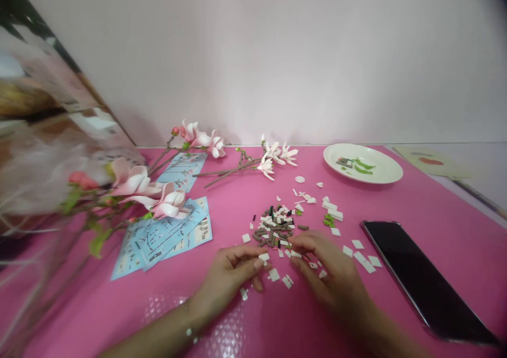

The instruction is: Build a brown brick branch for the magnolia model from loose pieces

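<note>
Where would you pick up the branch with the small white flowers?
Probably by the bare brown stem, coming from the near left: that end is slender and petal-free, while the white flowers spread out at the other end.

On the table (304,326), a heap of parts (273,228) lies around the middle, with the left hand (233,265) and the right hand (327,257) at its near side. Loose tiles (359,257) spread right of the heap, between it and the phone (415,279) by the right edge. Toward the far right corner stands the plate (388,171), leaf pieces (363,171) in it. Behind the heap, near the far edge, lies a flower sprig (273,153). Toward the far left corner, a second sprig (216,145) lies just behind a leaflet (194,162); nearer, at the left, a branch (170,204) reaches over overlapping sheets (200,226).
</note>
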The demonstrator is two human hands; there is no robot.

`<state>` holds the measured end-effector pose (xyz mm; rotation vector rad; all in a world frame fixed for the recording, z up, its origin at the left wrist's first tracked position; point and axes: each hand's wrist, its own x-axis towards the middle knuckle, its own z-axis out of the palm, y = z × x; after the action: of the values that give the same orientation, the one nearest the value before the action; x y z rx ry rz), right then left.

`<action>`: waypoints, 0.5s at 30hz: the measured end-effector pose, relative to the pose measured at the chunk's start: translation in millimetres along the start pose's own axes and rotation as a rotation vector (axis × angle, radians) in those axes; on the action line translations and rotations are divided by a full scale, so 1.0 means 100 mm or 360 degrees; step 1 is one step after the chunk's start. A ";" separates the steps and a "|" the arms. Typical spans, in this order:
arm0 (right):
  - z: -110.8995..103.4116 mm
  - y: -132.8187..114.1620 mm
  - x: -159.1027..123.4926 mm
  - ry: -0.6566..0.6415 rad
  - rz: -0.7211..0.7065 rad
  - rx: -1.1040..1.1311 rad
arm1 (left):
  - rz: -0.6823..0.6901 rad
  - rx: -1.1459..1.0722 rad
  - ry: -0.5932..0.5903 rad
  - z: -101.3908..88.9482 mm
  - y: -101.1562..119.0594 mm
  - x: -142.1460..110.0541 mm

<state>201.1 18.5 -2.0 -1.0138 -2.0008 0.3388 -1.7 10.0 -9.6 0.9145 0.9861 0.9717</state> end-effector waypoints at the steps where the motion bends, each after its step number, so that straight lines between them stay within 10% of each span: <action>1: 0.00 -0.01 0.00 -0.0046 0.0046 0.0071 | -0.0001 0.0006 -0.0005 0.00 0.01 0.00; 15: -0.01 -0.11 -0.01 -0.0282 0.0462 0.0567 | 0.0013 0.0095 -0.0043 0.02 0.02 -0.03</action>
<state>196.3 10.7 4.3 -1.0696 -1.8544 0.9354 -0.8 7.0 -5.8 0.9796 0.9940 0.9384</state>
